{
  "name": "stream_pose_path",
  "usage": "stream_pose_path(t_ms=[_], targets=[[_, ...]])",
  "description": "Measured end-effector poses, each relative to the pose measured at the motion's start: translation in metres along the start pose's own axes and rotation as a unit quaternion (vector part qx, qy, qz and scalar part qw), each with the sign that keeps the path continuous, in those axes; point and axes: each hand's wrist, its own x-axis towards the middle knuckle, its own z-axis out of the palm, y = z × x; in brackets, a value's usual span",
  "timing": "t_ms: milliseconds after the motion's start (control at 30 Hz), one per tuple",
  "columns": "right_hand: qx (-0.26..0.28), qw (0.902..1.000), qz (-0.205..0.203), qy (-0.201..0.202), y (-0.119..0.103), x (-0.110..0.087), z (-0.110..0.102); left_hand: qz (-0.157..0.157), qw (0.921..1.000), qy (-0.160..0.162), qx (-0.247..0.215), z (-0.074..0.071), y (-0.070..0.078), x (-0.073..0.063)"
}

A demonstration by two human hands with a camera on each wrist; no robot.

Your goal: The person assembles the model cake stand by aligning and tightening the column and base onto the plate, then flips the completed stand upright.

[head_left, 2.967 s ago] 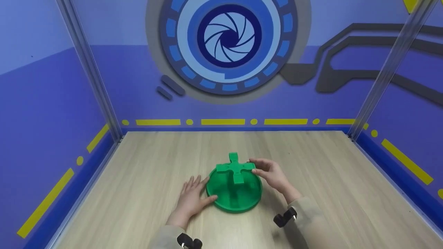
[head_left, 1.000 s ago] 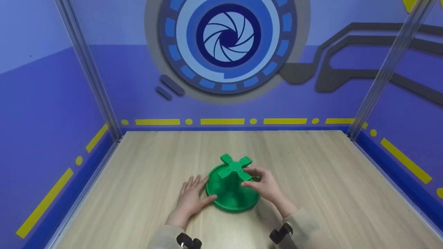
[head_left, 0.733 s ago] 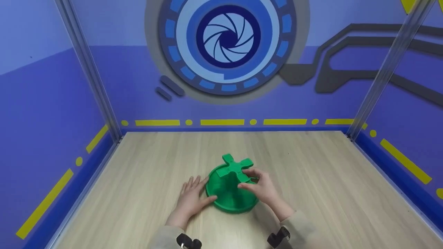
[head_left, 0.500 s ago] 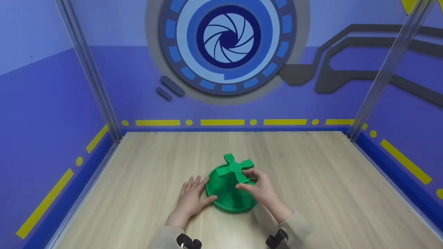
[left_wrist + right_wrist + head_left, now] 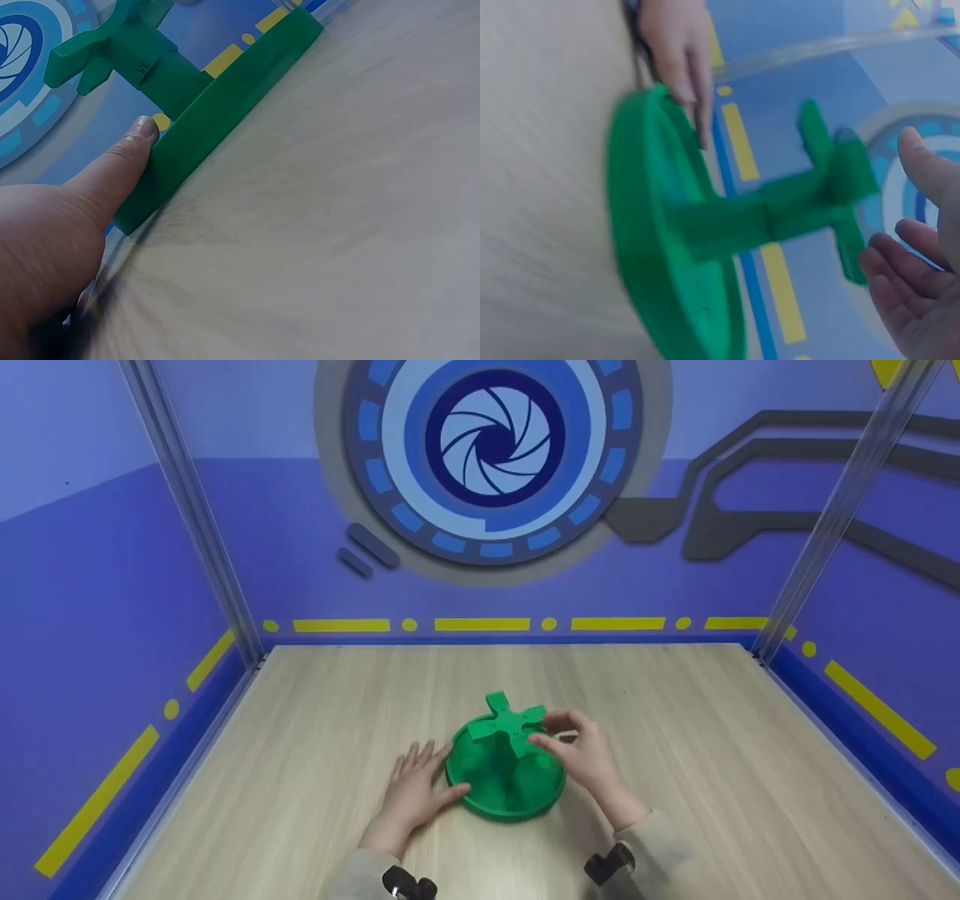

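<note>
A round green dish (image 5: 480, 787) with a raised rim lies flat on the table. From its middle rises a green post (image 5: 724, 225), topped by a four-armed cross handle (image 5: 507, 723). The marking "35" shows on the post in the left wrist view. My left hand (image 5: 414, 795) rests against the dish's left side, fingers spread, its thumb (image 5: 124, 165) on the rim. My right hand (image 5: 591, 751) hovers at the right of the cross handle. In the right wrist view its thumb and loosely bent fingers stand apart, with nothing held between them.
The wooden table (image 5: 337, 720) is bounded by blue printed walls (image 5: 90, 675) on the left, back and right. Metal posts (image 5: 202, 510) stand at the back corners. Black devices (image 5: 609, 864) are strapped at both wrists.
The right hand has gripped one arm of the cross handle, turned it clockwise, then let go and drawn back to the right. The left hand and the dish have stayed in place.
</note>
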Motion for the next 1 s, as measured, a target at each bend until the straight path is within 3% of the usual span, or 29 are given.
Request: stream_pose_path(t_ms=[100,167,333,600,1000], targets=[[-0.005,0.9998,0.012,0.012,0.003,0.009,-0.008,0.002,1.0000,0.000,0.000,0.000,0.000,-0.001],[-0.001,0.9998,0.019,-0.001,0.007,0.015,-0.012,0.001,1.0000,0.000,0.001,0.000,0.000,-0.001],[0.037,0.9966,0.028,-0.069,0.024,0.027,-0.015,-0.003,1.0000,-0.001,-0.004,-0.001,0.001,0.000],[0.091,0.9828,0.022,-0.160,0.042,0.035,-0.018,-0.005,1.0000,-0.003,-0.004,0.000,0.000,0.001],[0.101,0.9801,0.026,-0.169,0.047,0.035,-0.019,-0.008,0.9999,-0.004,-0.006,0.001,-0.001,0.000]])
